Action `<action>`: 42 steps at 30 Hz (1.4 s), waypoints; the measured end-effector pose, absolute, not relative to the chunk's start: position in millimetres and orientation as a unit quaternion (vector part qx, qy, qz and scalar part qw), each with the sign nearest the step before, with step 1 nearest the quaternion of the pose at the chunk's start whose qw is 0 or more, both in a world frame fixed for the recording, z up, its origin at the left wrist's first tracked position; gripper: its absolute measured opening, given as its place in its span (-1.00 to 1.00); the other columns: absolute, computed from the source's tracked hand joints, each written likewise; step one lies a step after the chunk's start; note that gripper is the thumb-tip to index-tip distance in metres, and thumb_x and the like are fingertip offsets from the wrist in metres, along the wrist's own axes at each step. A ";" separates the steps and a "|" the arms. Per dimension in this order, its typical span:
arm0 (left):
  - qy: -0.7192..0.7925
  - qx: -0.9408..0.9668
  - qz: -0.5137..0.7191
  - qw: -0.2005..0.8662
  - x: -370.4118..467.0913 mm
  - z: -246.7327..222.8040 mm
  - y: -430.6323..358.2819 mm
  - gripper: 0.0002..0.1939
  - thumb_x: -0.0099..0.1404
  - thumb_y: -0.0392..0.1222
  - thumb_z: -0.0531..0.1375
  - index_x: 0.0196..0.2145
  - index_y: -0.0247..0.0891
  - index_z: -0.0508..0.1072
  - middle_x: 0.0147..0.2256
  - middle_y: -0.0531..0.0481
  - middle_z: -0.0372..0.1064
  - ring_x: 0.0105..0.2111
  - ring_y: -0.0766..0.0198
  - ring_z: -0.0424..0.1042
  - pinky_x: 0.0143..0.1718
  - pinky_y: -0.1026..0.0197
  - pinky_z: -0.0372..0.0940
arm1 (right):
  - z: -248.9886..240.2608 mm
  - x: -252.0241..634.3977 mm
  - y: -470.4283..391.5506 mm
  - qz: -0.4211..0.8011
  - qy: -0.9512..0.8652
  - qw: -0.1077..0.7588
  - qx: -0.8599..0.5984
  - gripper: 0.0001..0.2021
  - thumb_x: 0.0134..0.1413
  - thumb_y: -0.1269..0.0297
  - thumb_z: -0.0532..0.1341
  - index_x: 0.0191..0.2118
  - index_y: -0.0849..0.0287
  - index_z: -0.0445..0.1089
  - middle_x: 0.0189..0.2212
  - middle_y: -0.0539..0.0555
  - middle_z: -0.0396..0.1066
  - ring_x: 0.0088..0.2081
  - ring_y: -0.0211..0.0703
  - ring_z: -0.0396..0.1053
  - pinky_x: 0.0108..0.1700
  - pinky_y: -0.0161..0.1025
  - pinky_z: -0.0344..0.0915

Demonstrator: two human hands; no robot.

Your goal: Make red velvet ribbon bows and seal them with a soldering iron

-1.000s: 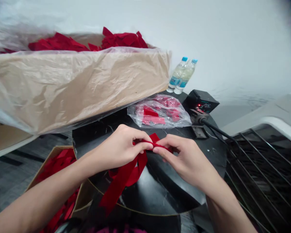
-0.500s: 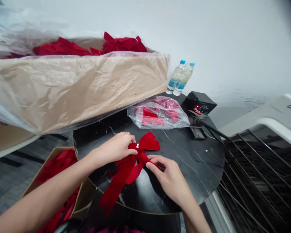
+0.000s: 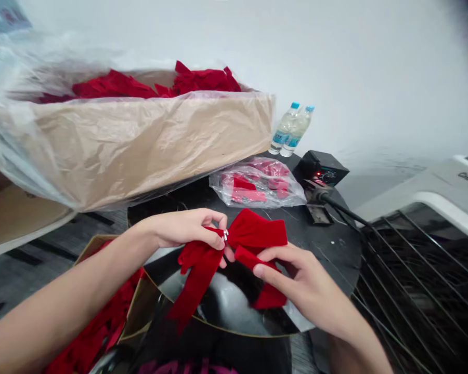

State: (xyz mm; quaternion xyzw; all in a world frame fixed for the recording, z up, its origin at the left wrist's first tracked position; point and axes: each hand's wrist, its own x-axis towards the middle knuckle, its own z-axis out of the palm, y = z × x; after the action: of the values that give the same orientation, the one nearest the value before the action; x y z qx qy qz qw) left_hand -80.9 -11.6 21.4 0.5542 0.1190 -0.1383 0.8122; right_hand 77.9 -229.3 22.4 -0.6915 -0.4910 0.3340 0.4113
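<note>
My left hand [image 3: 203, 234] is closed on a red velvet bow [image 3: 257, 231], pinching it beside its middle. A small silvery piece [image 3: 225, 236] shows at the bow's centre by my thumb. One loop fans out to the right, and a long tail [image 3: 195, 291] hangs down to the lower left. My right hand [image 3: 296, 280] grips a red ribbon [image 3: 271, 293] just below that loop, between thumb and fingers. Whether this ribbon still joins the bow at the centre I cannot tell. Both hands are above the round black table [image 3: 226, 317].
A plastic-lined carton [image 3: 171, 140] of red bows stands back left; another box [image 3: 134, 317] of red ribbon is below left. Behind my hands lie a clear bag [image 3: 257, 182], two bottles [image 3: 284, 130] and a black control box [image 3: 323, 167] with a cable. A white wire-grilled appliance [image 3: 425, 249] stands right.
The bow has turned and its right loop shows larger. My right hand has moved right, with the ribbon in its fingers drawn away from the bow's centre. The view has shifted slightly.
</note>
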 end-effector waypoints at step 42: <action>0.194 0.569 0.106 0.792 -63.9 -3.3 -83.3 -0.67 0.24 -0.04 0.39 -0.33 -0.25 0.32 -0.48 0.03 0.50 -0.56 0.37 0.41 -0.53 0.39 0.14 | 10.5 58.5 -226.2 0.374 -0.323 0.552 -0.671 -0.73 0.08 0.08 0.40 -0.41 0.21 0.57 -0.52 0.07 0.54 -0.54 -0.26 0.41 -0.47 -0.34 0.34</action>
State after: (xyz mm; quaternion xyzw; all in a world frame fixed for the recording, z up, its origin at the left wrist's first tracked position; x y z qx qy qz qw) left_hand -63.9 -83.3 -3.3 0.5687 0.1943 0.1056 0.7923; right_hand 58.5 -226.2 10.5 -0.6712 -0.3234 0.3739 0.5523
